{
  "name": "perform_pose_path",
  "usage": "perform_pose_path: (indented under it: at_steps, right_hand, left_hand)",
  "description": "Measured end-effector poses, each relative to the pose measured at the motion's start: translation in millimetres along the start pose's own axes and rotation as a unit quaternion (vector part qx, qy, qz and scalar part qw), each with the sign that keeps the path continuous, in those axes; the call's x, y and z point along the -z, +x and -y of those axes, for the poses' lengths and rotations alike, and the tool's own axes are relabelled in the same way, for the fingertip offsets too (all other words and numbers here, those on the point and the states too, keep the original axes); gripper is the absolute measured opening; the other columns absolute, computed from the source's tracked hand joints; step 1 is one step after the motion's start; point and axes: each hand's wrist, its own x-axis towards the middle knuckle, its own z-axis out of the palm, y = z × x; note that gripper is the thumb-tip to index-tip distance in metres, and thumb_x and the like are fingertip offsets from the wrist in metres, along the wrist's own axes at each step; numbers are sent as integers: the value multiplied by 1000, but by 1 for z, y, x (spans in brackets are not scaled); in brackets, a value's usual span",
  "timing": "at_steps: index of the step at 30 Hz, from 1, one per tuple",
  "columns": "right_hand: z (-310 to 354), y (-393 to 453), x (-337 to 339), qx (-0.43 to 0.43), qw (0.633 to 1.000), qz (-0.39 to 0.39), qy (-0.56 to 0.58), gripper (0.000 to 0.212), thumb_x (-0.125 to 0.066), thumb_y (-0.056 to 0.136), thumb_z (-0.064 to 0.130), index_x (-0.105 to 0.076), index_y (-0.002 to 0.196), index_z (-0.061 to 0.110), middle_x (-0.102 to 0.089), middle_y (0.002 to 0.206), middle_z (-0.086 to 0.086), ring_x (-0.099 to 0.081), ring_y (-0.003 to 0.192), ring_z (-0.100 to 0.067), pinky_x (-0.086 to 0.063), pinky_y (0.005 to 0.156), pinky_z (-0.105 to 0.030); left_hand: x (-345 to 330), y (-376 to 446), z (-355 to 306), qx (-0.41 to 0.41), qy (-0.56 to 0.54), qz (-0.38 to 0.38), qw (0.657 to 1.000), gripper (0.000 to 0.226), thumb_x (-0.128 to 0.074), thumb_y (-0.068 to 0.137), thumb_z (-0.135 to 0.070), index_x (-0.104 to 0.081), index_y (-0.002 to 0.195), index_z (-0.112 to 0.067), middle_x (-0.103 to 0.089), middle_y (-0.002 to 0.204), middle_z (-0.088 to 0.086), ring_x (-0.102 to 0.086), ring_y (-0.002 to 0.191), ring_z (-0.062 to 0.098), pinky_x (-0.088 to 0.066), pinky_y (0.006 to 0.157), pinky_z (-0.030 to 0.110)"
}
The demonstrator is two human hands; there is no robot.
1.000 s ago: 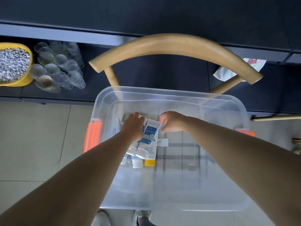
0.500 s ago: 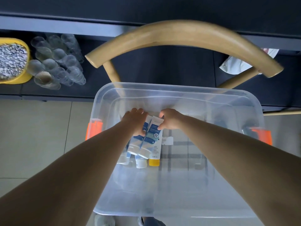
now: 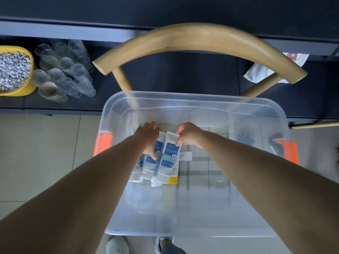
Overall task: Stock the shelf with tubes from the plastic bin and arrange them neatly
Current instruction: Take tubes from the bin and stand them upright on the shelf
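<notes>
- A person reaches both hands into a clear plastic bin (image 3: 117, 110) with orange latches, which rests on a wooden chair (image 3: 200, 38) in front of a dark shelf (image 3: 174, 79).
- The left hand (image 3: 149, 136) lies over a small cluster of tubes (image 3: 149, 167) at the bin's floor, its thumb curled across the blue label of one tube; how the fingers on the far side close cannot be told.
- The right hand (image 3: 187, 134) pinches the flat crimped end of the right-most tube (image 3: 168, 162), a white and blue one with a yellow cap pointing toward the wearer.
- The tubes sit side by side, touching, left of the bin's middle, caps toward the near wall.
- On the shelf's left stand rows of clear plastic cups (image 3: 62, 70), lying beside a yellow bowl (image 3: 27, 88) filled with small grey-white pieces.
- A white packet (image 3: 256, 72) lies on the shelf at right, behind the chair's back rail.
- Pale floor tiles (image 3: 45, 143) show to the bin's left.
</notes>
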Motion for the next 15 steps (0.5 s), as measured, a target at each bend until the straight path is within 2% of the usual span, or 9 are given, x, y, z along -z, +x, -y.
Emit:
perform_pose_path:
  at_steps: [2,5,8,10,12,15]
  right_hand:
    - [-2,-2,0,-2,999,14,29,41,-72,76,-3,-57,114,0,-62,116,-15,-60,106,-30,-54,90,-33]
    - [-4,-7,-1,0,997,33,72,41,-71,75,-8,-56,112,1,-60,113,-17,-60,100,-28,-55,84,-30]
    - [-7,-16,-3,10,995,49,86,34,-71,75,-8,-53,100,6,-57,95,-11,-58,91,-26,-56,77,-30]
    - [-8,-22,-5,22,995,58,75,32,-70,75,-8,-52,97,6,-55,89,-8,-58,89,-26,-56,71,-28]
    - [-9,-30,-6,35,996,55,61,31,-70,75,-8,-52,95,7,-56,93,-10,-58,88,-26,-55,65,-26]
    - [-11,-44,-3,65,997,38,32,29,-71,75,-6,-52,89,10,-60,97,-12,-60,86,-25,-56,62,-26]
  left_hand:
    - [-2,-5,2,8,-20,3,1000,94,-84,58,-45,-38,131,-8,-36,135,10,-38,124,27,-39,102,36]
    - [-7,-15,4,14,-98,25,995,86,-87,60,-29,-38,128,-8,-39,131,11,-44,119,27,-44,96,34]
    - [-6,-24,4,33,-190,38,981,79,-82,68,-11,-35,131,-8,-47,133,12,-50,116,28,-43,91,32]
    - [-3,-29,4,39,-205,34,977,73,-80,70,-8,-38,130,-10,-49,133,12,-51,115,28,-43,89,32]
    - [1,-34,3,40,-200,26,979,68,-78,72,-9,-42,129,-10,-50,133,12,-49,117,28,-41,89,31]
    - [8,-47,1,40,-179,24,983,67,-75,76,-14,-43,134,-9,-44,139,11,-44,126,27,-38,99,30]
